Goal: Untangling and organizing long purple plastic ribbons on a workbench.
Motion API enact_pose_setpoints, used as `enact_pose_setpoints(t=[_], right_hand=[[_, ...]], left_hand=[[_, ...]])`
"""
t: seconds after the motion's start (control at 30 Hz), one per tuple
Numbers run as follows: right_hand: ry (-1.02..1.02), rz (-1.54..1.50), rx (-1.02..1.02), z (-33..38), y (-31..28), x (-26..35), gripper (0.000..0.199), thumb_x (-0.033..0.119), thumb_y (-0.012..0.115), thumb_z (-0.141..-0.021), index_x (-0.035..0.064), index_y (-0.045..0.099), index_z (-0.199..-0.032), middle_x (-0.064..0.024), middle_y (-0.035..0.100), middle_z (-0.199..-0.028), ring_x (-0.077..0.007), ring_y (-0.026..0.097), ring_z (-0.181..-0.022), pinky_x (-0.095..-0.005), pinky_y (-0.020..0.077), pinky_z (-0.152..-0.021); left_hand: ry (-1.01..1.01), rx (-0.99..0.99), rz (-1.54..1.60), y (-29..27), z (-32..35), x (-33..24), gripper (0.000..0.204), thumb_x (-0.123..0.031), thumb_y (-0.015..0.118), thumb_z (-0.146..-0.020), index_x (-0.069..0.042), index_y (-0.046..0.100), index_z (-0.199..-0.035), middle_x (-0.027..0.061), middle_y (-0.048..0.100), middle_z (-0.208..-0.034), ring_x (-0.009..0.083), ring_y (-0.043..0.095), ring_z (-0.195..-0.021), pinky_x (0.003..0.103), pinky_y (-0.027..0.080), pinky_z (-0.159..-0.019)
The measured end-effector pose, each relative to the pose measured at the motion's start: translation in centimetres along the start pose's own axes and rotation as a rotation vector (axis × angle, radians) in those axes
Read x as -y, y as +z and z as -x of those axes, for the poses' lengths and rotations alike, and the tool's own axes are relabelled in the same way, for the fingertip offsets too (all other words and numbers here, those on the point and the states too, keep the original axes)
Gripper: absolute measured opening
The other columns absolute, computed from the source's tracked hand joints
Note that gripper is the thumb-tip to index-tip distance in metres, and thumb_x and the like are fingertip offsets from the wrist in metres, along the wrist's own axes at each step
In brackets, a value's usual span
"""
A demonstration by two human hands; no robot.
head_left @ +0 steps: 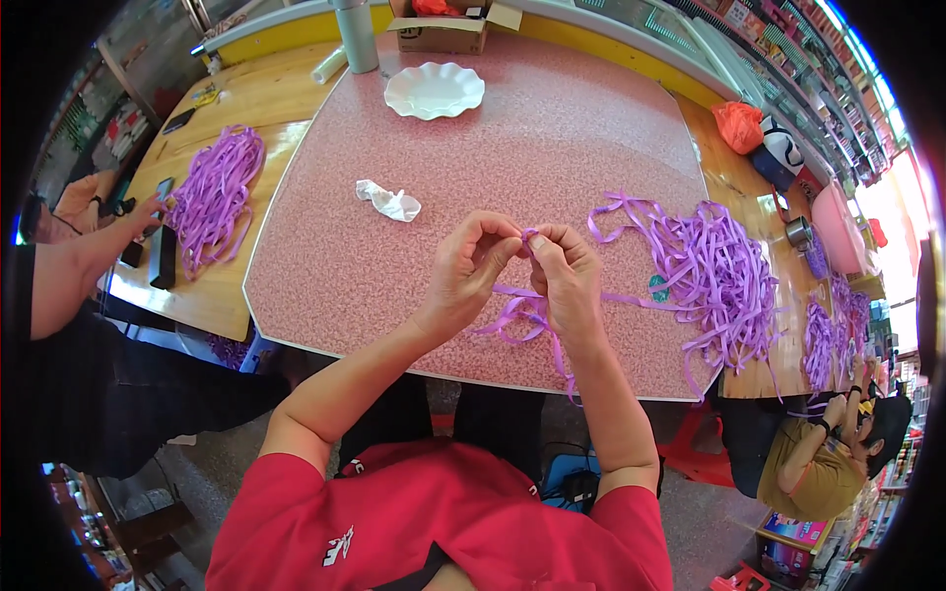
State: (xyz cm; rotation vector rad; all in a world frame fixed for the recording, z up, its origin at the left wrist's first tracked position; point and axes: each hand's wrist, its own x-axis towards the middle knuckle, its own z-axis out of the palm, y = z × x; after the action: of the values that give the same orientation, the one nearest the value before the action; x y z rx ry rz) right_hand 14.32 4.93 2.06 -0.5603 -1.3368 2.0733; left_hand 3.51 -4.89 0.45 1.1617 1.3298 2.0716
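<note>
My left hand (pixel 467 268) and my right hand (pixel 569 273) meet over the near middle of the pink speckled tabletop (pixel 325 266). Both are closed, fingertips pinching a purple ribbon (pixel 530 233) between them. Loops of that ribbon hang below my right hand, and one strand runs right toward a large tangled pile of purple ribbons (pixel 724 276). Beside the pile's left edge lies a small teal-green object (pixel 658 288). A crumpled white tissue (pixel 389 201) rests to the left, beyond my left hand.
A white scalloped plate (pixel 435 91), a pale green bottle (pixel 357 37) and an open cardboard box (pixel 443 34) stand at the back. At left, a person's hand (pixel 148 212) is near another ribbon bundle (pixel 212 192). Another person (pixel 818 448) sits at right. An orange-red bag (pixel 739 126) lies far right.
</note>
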Motion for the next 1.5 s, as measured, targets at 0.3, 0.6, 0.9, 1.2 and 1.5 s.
enact_pose_setpoints(t=[0.3, 0.6, 0.9, 1.2, 1.5], right_hand=[[-0.775, 0.802, 0.100, -0.6, -0.9, 0.7, 0.012, -0.005, 0.064, -0.085, 0.0029, 0.063, -0.094, -0.0047, 0.059, -0.088, -0.0108, 0.056, -0.074, -0.0255, 0.0465, -0.062], [-0.813, 0.846, 0.054, -0.3, -0.3, 0.6, 0.016, -0.008, 0.067, -0.081, 0.0018, 0.065, -0.093, -0.0078, 0.061, -0.087, -0.0133, 0.057, -0.069, -0.0263, 0.0464, -0.058], [-0.744, 0.873, 0.026, -0.5, -0.9, 0.4, 0.013, -0.007, 0.068, -0.081, 0.0009, 0.065, -0.091, -0.0056, 0.060, -0.086, -0.0096, 0.055, -0.068, -0.0243, 0.0443, -0.057], [-0.614, 0.887, 0.007, -0.2, -0.5, 0.7, 0.010, -0.004, 0.068, -0.082, 0.0001, 0.066, -0.091, -0.0047, 0.060, -0.082, -0.0083, 0.052, -0.067, -0.0236, 0.0424, -0.057], [-0.684, 0.875, -0.042, -0.3, -0.2, 1.1, 0.010, -0.005, 0.067, -0.081, -0.0004, 0.067, -0.089, -0.0059, 0.062, -0.083, -0.0111, 0.057, -0.068, -0.0246, 0.0454, -0.059]], left_hand=[[-0.470, 0.184, 0.436, -1.4, -1.9, -0.5, 0.013, -0.019, 0.057, -0.102, -0.006, 0.056, -0.105, 0.0016, 0.061, -0.096, 0.0100, 0.060, -0.090, 0.027, 0.050, -0.085], [-0.390, 0.151, 0.281, -1.6, -2.3, -0.6, 0.030, -0.015, 0.066, -0.096, -0.004, 0.056, -0.123, 0.0007, 0.062, -0.094, 0.0079, 0.057, -0.087, 0.024, 0.048, -0.078], [-0.222, 0.103, 0.086, -1.1, -1.3, -1.1, 0.053, -0.003, 0.064, -0.094, -0.003, 0.044, -0.143, 0.0034, 0.062, -0.100, 0.0097, 0.059, -0.096, 0.025, 0.049, -0.087], [-0.074, 0.067, -0.001, -0.6, -0.8, 0.6, 0.050, 0.008, 0.061, -0.092, -0.004, 0.048, -0.138, 0.0028, 0.059, -0.098, 0.0088, 0.058, -0.092, 0.024, 0.048, -0.086], [-0.099, 0.098, 0.054, -0.6, -0.8, 1.3, 0.034, 0.007, 0.059, -0.094, -0.003, 0.050, -0.125, 0.0026, 0.058, -0.097, 0.0086, 0.057, -0.093, 0.024, 0.048, -0.084]])
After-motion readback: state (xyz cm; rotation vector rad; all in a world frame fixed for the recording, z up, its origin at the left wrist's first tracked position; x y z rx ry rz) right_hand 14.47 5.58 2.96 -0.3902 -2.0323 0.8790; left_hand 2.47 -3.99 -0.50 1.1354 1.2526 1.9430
